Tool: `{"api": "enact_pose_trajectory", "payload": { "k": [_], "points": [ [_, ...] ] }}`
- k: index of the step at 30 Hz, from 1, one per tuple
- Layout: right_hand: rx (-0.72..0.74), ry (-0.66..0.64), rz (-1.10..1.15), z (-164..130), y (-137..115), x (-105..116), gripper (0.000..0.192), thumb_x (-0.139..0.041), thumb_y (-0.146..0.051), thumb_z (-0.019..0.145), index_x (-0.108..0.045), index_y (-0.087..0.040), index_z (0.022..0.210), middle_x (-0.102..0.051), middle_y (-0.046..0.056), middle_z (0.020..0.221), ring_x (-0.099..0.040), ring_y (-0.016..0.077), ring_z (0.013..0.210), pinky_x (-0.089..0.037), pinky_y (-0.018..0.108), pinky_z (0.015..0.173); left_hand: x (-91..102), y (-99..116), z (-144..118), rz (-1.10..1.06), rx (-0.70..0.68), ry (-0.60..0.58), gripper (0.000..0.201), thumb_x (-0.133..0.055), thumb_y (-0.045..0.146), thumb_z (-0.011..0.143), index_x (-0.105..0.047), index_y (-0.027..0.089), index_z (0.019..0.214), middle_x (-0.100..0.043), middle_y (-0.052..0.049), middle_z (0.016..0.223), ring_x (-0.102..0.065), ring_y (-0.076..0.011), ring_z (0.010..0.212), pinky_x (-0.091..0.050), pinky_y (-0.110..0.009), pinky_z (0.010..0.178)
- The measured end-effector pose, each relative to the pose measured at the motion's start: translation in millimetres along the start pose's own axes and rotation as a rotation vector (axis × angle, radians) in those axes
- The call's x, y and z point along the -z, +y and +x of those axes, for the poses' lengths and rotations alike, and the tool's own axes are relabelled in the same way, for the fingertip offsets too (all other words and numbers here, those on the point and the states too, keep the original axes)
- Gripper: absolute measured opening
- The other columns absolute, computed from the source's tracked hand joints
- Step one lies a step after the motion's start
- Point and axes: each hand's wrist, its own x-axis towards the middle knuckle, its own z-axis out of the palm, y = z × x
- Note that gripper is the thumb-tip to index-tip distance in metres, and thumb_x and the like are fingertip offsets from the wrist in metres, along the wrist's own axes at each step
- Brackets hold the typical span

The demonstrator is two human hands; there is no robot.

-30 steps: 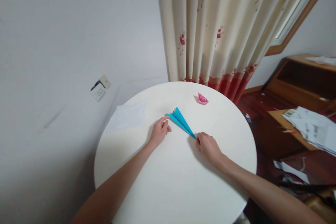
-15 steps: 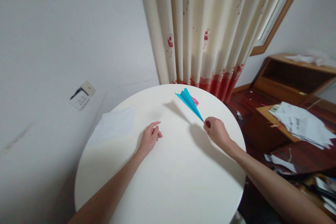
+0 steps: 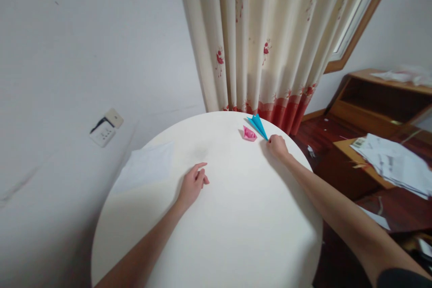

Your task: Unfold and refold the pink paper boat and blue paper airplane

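wall socket (image 3: 106, 128): left of frame, on the white wall, cover hanging loose
white sheet (image 3: 143, 167): flat on table, left-centre, well apart from both hands
left hand (image 3: 192, 184): centre, resting on table, released, fingers loosely curled, index out, holds nothing
round table (image 3: 236, 234): white, fills lower middle
pink folded paper (image 3: 249, 134): upper centre on table, just left of blue plane
blue paper plane (image 3: 257, 125): upper centre near table's far edge, tilted up, nose at right hand
right hand (image 3: 277, 146): right of centre, pinching plane's nose
curtain (image 3: 270, 36): top centre, cream with red flowers
loose papers (image 3: 391, 162): right edge, on wooden furniture
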Motion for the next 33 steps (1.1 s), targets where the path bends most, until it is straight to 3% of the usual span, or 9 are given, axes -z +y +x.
{"api": "enact_pose_trajectory", "payload": {
  "k": [14,20,23,26,28,33],
  "points": [
    [-0.016,-0.013,0.002,2.6,0.4,-3.2,0.023,-0.053,-0.013,0.084,-0.074,-0.007,0.092,-0.074,0.020,0.093,-0.068,0.0256,0.088,-0.044,0.028,0.073,-0.1,0.9,1.2,-0.013,0.006,-0.003,0.047,-0.050,0.047,0.091,-0.060,0.014,0.122,-0.062,0.002,0.060,-0.044,-0.0127,0.049,-0.034,-0.023,0.049],
    [-0.008,0.076,0.033,-13.6,-9.6,13.6,0.027,-0.047,-0.014,0.088,-0.074,-0.010,0.087,-0.074,0.019,0.089,-0.067,0.0248,0.083,-0.042,0.029,0.072,-0.3,5.1,0.1,-0.014,0.024,-0.014,0.043,-0.050,0.045,0.090,-0.063,0.013,0.116,-0.062,0.001,0.061,-0.043,-0.0125,0.049,-0.033,-0.024,0.049],
    [0.054,0.161,0.094,-27.2,-25.7,29.9,0.029,-0.043,-0.019,0.091,-0.071,-0.014,0.092,-0.074,0.012,0.091,-0.065,0.0221,0.082,-0.041,0.028,0.072,-1.0,6.4,-0.6,-0.022,0.026,-0.021,0.041,-0.049,0.045,0.089,-0.064,0.013,0.110,-0.061,0.000,0.060,-0.043,-0.0123,0.049,-0.033,-0.024,0.049],
    [0.247,0.320,0.313,-44.8,-54.6,38.7,0.027,-0.044,-0.026,0.093,-0.069,-0.016,0.090,-0.071,0.008,0.080,-0.060,0.0191,0.070,-0.040,0.028,0.068,-1.0,5.7,-1.2,-0.005,0.016,-0.045,0.040,-0.048,0.045,0.091,-0.066,0.013,0.107,-0.062,0.000,0.061,-0.044,-0.0122,0.050,-0.034,-0.024,0.050],
    [0.349,0.288,0.407,-57.3,-78.0,36.2,0.027,-0.045,-0.028,0.093,-0.069,-0.016,0.088,-0.070,0.006,0.077,-0.058,0.0175,0.066,-0.040,0.028,0.067,-0.1,4.7,-1.3,0.013,0.006,-0.070,0.039,-0.048,0.045,0.091,-0.067,0.013,0.105,-0.063,0.000,0.063,-0.044,-0.0120,0.051,-0.034,-0.024,0.051],
    [0.516,0.048,0.434,-79.2,-124.6,7.9,0.021,-0.048,-0.021,0.089,-0.068,-0.018,0.086,-0.070,0.005,0.080,-0.059,0.0166,0.068,-0.039,0.027,0.067,1.9,0.9,-2.3,0.028,0.003,-0.096,0.035,-0.050,0.043,0.091,-0.069,0.015,0.099,-0.066,-0.002,0.067,-0.050,-0.0126,0.053,-0.037,-0.024,0.054]
  ]
}}
